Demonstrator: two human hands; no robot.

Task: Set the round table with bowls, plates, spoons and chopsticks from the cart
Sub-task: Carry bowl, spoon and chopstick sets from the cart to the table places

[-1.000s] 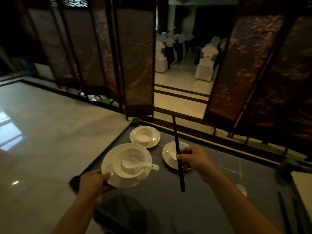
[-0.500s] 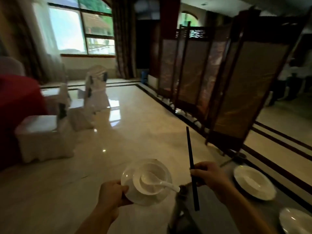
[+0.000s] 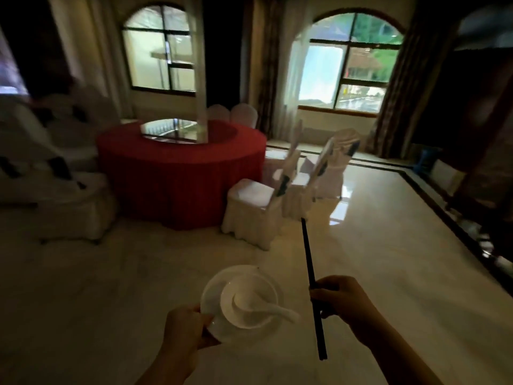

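Note:
My left hand (image 3: 185, 327) grips the near rim of a white plate (image 3: 215, 284). A white bowl (image 3: 249, 287) sits on the plate, and a white spoon (image 3: 263, 309) lies in the bowl with its handle pointing right. My right hand (image 3: 340, 300) is closed on dark chopsticks (image 3: 308, 259), held nearly upright, tips toward the far side. Ahead, at middle left, stands the round table (image 3: 180, 173) with a red cloth and a glass turntable (image 3: 177, 130) on top. The cart is out of view.
White-covered chairs (image 3: 255, 207) stand to the right of the round table, and more (image 3: 63, 173) stand at the left. Shiny pale floor (image 3: 374, 245) stretches between me and the table. Dark folding screens (image 3: 488, 134) line the right side. Arched windows fill the far wall.
The view has swung left, away from the cart and screens, and now faces the red round table. Both hands still hold the same things, kept low in front of me.

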